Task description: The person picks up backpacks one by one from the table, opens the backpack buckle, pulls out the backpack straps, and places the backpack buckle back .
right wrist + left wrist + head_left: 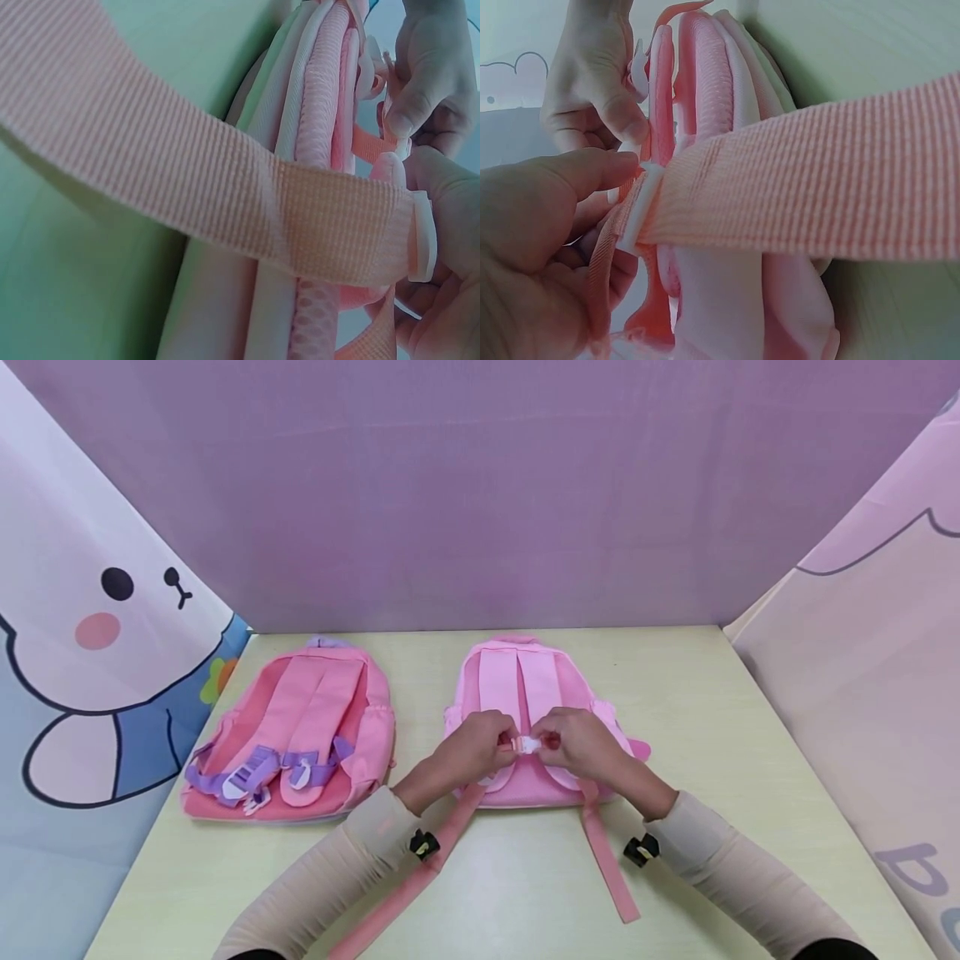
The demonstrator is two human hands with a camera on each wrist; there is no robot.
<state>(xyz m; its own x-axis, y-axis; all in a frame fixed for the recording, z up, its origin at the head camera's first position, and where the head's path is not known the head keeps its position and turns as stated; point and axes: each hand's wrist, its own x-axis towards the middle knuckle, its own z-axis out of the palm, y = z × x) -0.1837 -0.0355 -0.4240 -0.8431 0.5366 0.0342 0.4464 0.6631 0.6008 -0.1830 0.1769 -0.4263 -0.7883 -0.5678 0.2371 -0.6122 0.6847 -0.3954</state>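
We see both hands at the light-pink backpack (525, 792), which lies on the worktop (697, 718) with its two shoulder straps (498, 681) facing up. The left hand (480, 745) and right hand (588, 745) are close together over its lower middle, each pinching one side of a small white buckle (528, 744) between thumb and fingers; whether its halves are locked, we cannot tell. A salmon webbing strap (442, 843) trails from the backpack below the left hand towards us, and a second webbing tail (609, 860) hangs below the right. In the left wrist view we find a white strap fitting (640, 210) beside the left thumb. To the left, well apart from the hands, we have a coral backpack (307, 693) with purple straps (258, 766), and behind the worktop a purple backdrop (480, 510).
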